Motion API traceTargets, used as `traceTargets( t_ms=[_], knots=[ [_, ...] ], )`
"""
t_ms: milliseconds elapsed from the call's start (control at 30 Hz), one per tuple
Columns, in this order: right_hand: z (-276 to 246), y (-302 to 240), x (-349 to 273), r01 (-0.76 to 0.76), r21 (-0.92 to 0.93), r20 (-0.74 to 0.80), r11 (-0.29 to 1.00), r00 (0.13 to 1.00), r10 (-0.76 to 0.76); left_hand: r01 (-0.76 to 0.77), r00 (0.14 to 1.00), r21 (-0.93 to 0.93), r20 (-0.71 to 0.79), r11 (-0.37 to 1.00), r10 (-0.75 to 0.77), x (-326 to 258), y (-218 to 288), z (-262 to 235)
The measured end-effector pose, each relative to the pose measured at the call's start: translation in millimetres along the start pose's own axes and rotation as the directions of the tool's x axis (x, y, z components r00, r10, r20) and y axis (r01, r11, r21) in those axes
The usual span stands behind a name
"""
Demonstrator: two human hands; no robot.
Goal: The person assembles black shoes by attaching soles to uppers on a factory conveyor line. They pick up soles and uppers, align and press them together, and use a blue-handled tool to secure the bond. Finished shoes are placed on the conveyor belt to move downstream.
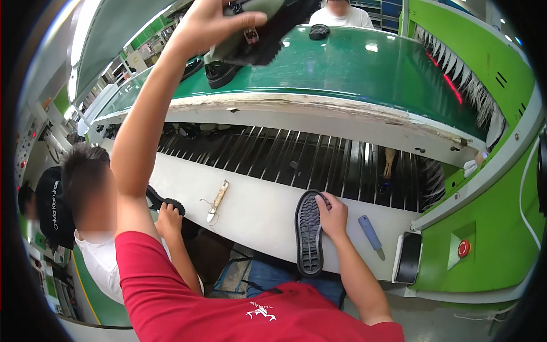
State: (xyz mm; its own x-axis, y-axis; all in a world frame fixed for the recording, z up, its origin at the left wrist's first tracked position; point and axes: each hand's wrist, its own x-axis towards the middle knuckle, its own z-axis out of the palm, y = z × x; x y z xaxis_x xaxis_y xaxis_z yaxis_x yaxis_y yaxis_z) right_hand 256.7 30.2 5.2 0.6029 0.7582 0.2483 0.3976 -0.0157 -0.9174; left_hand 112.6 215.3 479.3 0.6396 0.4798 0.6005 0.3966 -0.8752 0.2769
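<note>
My left arm is raised toward the top edge, where my left hand (213, 25) is closed on a dark shoe (279, 31) with a buckled strap and a chunky sole. The thumb shows on the shoe's side; the other fingers are partly cut off by the picture's edge. Down on the white ledge (262, 208), my right hand (334, 215) grips the edge of a black shoe sole (309, 239), its ridged tread facing up. Right of that hand lies a knife with a blue handle (369, 231). Farther left rests a tape-wrapped tool (218, 199) with loose thread around it.
Beyond the ledge runs a metal roller rack (273, 154), and above it a green conveyor belt (353, 62) carries a black shoe (221, 73) and a small dark round object (319, 32). A green machine housing (484, 239) with a red button stands right. A co-worker (94, 199) at left holds a sole.
</note>
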Motion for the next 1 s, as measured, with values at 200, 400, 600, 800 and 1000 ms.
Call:
traceTargets(
  t_ms=[200, 400, 600, 800, 1000],
  knots=[
    [2.5, -8.0, 0.1, -0.030, -0.001, 0.037, 1.000, 0.999, 0.030, 0.190, 0.978, 0.361, -0.152, 0.913, -0.144, 109.8, -103.5, 29.7],
    [5.0, -6.3, -1.2, -0.029, 0.013, 0.034, 0.999, 0.999, 0.029, 0.268, 0.954, 0.473, -0.007, 0.839, -0.301, 131.1, -147.4, 67.6],
    [6.6, -11.5, -3.7, 0.014, 0.028, 0.025, 0.999, 1.000, -0.015, 0.386, 0.919, 0.553, -0.302, 0.738, -0.254, 136.7, -154.2, 56.7],
    [1.0, -0.3, -2.3, -0.029, 0.057, -0.029, 0.998, 0.999, 0.031, -0.227, 0.892, 0.072, -0.384, 0.971, 0.237, -47.6, -2.6, 80.7],
    [-19.3, -73.1, -18.3, 0.079, 0.299, -0.115, 0.951, 0.992, -0.046, 0.014, 0.965, -0.405, -0.233, 0.914, -0.119, -238.3, 32.3, 184.6]
  ],
)
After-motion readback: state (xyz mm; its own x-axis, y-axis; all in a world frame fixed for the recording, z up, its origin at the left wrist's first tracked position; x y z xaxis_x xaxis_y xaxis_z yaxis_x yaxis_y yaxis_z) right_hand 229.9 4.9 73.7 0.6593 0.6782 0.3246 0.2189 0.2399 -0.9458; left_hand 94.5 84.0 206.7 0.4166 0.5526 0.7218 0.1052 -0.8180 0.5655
